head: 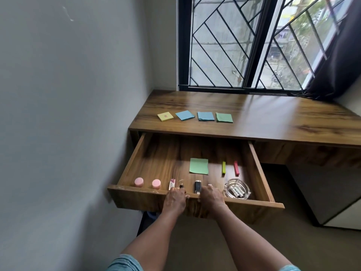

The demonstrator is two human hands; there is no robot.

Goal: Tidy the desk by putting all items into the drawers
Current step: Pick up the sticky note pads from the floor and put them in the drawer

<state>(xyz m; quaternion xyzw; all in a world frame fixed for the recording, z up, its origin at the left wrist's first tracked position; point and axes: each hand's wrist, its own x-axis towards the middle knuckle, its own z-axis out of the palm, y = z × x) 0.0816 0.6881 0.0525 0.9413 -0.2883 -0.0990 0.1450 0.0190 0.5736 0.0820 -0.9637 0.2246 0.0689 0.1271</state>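
Left hand (pixel 175 198) and right hand (pixel 212 196) curl fingers over the front edge of the open drawer (pixel 136 198). Beyond them, four sticky-note pads (pixel 185 115) lie on the wooden desk (pixel 273 122) below a barred window (pixel 224 45).

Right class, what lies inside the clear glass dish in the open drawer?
A few small white cylinders lie inside the clear glass dish; nothing covers them, though too small to identify.

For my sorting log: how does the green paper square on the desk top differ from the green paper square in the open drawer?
The green paper square on the desk top lies beside a blue paper square; the green paper square in the open drawer lies apart from other things. The first is a darker green, the second paler. Both lie flat.
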